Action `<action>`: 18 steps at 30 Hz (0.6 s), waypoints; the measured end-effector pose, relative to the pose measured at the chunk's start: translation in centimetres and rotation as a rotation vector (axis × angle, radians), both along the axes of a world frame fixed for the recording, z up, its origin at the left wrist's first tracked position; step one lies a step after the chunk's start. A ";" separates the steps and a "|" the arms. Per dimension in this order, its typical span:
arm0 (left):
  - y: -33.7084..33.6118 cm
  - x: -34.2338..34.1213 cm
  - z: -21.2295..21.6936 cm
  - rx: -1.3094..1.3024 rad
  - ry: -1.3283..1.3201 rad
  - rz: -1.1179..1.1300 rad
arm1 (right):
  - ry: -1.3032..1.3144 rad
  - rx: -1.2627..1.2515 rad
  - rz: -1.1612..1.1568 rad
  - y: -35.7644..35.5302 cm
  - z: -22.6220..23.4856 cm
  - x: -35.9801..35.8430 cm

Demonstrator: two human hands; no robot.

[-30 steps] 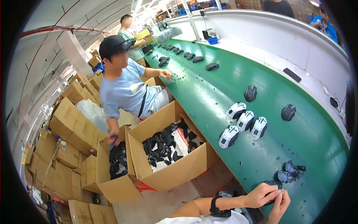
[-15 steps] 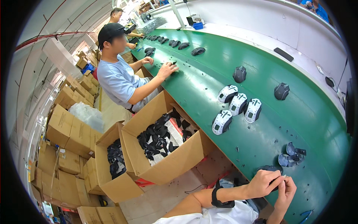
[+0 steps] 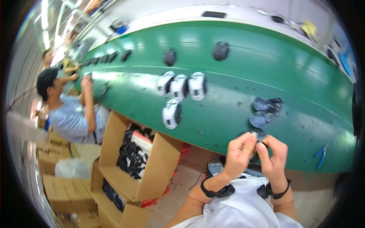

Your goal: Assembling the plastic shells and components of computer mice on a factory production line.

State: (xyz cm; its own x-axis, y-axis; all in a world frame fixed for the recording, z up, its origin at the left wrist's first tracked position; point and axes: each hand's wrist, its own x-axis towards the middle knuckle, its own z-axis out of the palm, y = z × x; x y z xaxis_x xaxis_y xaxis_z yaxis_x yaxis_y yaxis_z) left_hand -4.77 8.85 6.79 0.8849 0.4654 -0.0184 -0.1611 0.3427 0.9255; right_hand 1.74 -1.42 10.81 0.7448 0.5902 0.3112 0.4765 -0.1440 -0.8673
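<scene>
Left hand (image 3: 240,154) and right hand (image 3: 274,156) both pinched closed on small dark part (image 3: 255,156), held at near edge of green surface (image 3: 304,95). Similar dark parts (image 3: 265,111) just beyond.

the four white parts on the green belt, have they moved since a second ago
Cannot tell: the white parts keep their cluster shape on the green belt, but the head camera itself swung, leaving no steady reference.

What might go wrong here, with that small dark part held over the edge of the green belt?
1. The dark part is pinched between the left hand and right hand near the belt edge; a slip would likely drop it to the floor.
2. The loose parts close by might get knocked.
</scene>
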 end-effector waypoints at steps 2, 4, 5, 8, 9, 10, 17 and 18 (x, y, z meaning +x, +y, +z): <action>-0.1 1.2 -0.6 -0.199 -0.040 -0.123 | 0.324 0.148 0.116 -1.1 -2.2 1.5; 0.4 1.9 -0.6 -0.283 -0.059 -0.285 | 0.536 0.299 0.220 -1.8 -2.2 2.2; 0.1 2.2 -0.5 -0.249 -0.055 -0.285 | 0.530 0.297 0.192 -2.3 -2.4 2.3; -1.0 1.8 -1.1 0.132 -0.016 -0.115 | 0.444 0.098 0.034 -2.6 -2.9 1.3; -1.4 1.8 -1.3 0.477 0.008 0.049 | 0.053 0.009 -0.105 -2.1 -2.5 0.7; -1.7 2.0 -1.2 0.478 0.008 0.046 | -0.339 -0.081 -0.239 -1.6 -2.2 0.2; -1.5 2.5 -0.3 0.257 -0.115 0.047 | -0.265 0.109 -0.169 -1.4 -1.7 0.2; -1.6 2.6 -0.1 0.257 -0.115 0.047 | -0.264 0.109 -0.169 -1.5 -1.7 0.4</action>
